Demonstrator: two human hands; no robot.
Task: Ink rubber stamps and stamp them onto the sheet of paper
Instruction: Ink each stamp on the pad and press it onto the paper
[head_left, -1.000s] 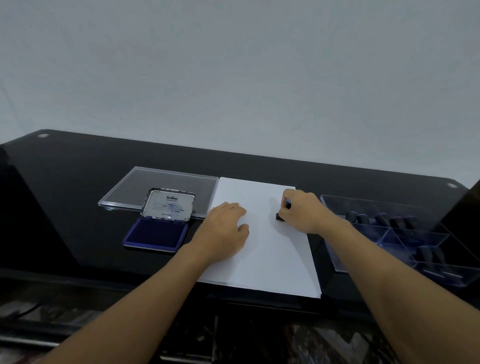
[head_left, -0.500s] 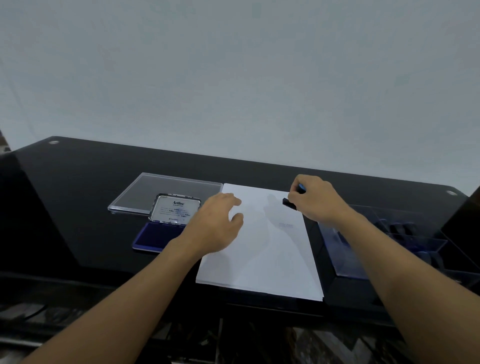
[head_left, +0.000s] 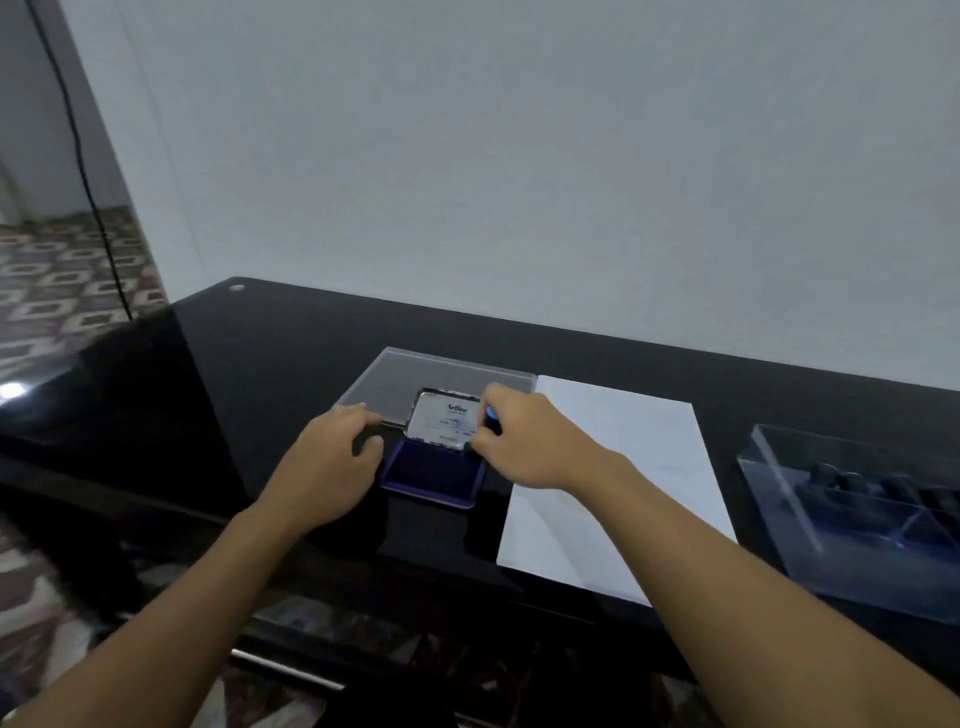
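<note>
1. The rubber stamp (head_left: 491, 422) is pinched between thumb and fingers of the right hand (head_left: 530, 447), at the right edge of the open ink pad (head_left: 431, 472).
2. The left hand (head_left: 324, 467) is held loosely curved just left of the ink pad, with nothing gripped; contact cannot be told.
3. The blue inking surface is exposed, the lid (head_left: 441, 422) raised behind it; the sheet of paper (head_left: 623, 467) lies just to the right on the black table (head_left: 291, 364).

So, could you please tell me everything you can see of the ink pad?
The ink pad lies open on the black table, left of the paper. Its shallow dark-blue tray holds a violet-blue inking surface; the hinged lid, silvery with Artline print, stands tilted up behind. The right hand holds a stamp at its right far corner.
</note>
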